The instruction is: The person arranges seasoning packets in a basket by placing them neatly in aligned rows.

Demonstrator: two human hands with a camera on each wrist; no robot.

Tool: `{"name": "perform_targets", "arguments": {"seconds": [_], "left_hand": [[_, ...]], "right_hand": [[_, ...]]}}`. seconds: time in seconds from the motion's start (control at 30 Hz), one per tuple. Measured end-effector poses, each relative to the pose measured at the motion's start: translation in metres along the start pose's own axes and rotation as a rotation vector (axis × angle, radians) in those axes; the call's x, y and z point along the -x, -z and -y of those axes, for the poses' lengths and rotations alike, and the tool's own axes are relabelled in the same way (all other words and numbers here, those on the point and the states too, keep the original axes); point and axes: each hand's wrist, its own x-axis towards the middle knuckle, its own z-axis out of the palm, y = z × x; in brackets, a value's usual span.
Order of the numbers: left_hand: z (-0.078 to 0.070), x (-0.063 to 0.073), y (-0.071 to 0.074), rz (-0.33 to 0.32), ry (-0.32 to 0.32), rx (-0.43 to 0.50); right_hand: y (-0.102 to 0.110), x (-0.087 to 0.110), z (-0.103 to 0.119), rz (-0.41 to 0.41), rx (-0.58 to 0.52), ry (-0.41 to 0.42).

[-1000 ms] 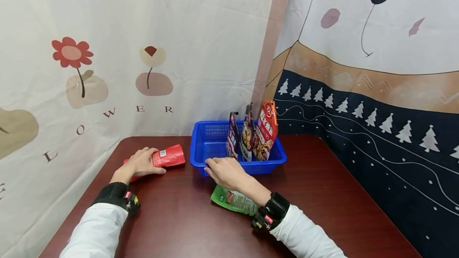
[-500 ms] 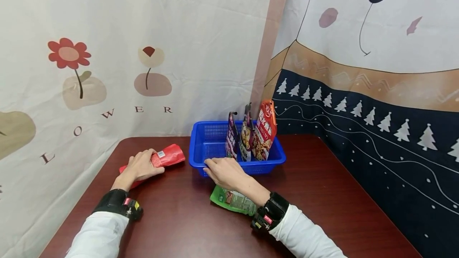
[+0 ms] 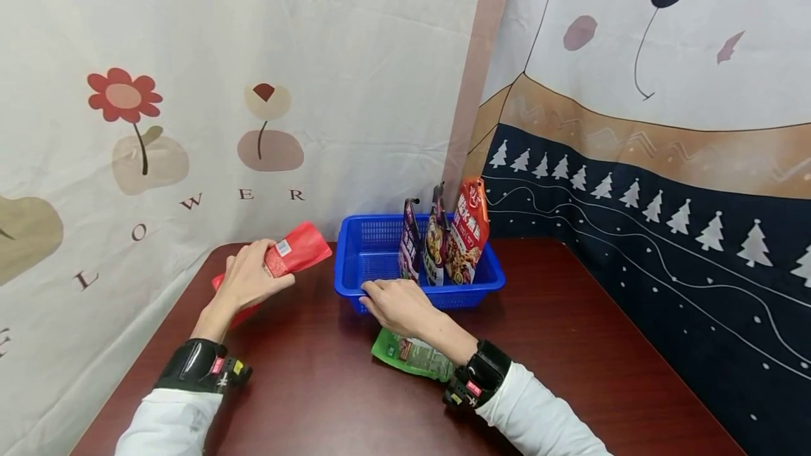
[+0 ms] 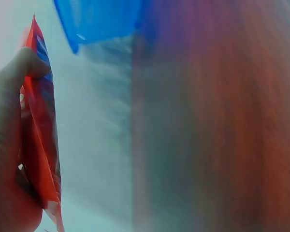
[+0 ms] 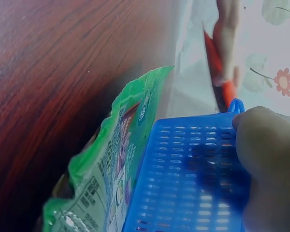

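Observation:
My left hand [image 3: 250,276] holds a red food pouch [image 3: 305,245], raised off the table at a tilt to the left of the blue plastic basket [image 3: 374,264]. In the left wrist view the thumb presses the face of the red pouch [image 4: 41,125]. At the basket's near rim my right hand [image 3: 400,307] grips the edge; its thumb [image 5: 261,137] shows on the rim in the right wrist view. Beneath the right wrist, a green pouch [image 3: 405,352] lies on the table by the basket's near side, partly hidden by the forearm.
Three pouches stand upright in the basket's right part: a purple one [image 3: 410,241], a dark one [image 3: 435,241] and a red-orange one [image 3: 469,234]. The brown table [image 3: 329,385] meets a printed cloth [image 3: 380,90] behind and at the sides.
My left hand has lifted the red pouch off the table and tilted its right end upward. My right hand has stayed on the basket rim, and the green pouch has not moved.

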Motion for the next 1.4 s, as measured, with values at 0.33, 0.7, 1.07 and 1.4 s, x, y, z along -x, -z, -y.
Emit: {"name": "perform_targets", "arguments": {"seconds": [0.33, 0.7, 1.07, 1.4], "left_hand": [[-0.069, -0.002, 0.016, -0.174, -0.205, 0.116], [-0.138, 0.006, 0.021, -0.254, -0.331, 0.238], [-0.177, 0.010, 0.029, -0.303, -0.438, 0.251], [-0.180, 0.014, 0.036, -0.338, -0.515, 0.209]], "right_hand": [[-0.002, 0.001, -0.001, -0.036, 0.013, 0.012], [-0.004, 0.001, 0.000, -0.076, 0.022, 0.019], [0.010, 0.000, -0.007, 0.080, -0.214, -0.062], [0.059, 0.013, -0.032, -0.313, -0.673, -0.105]]}}
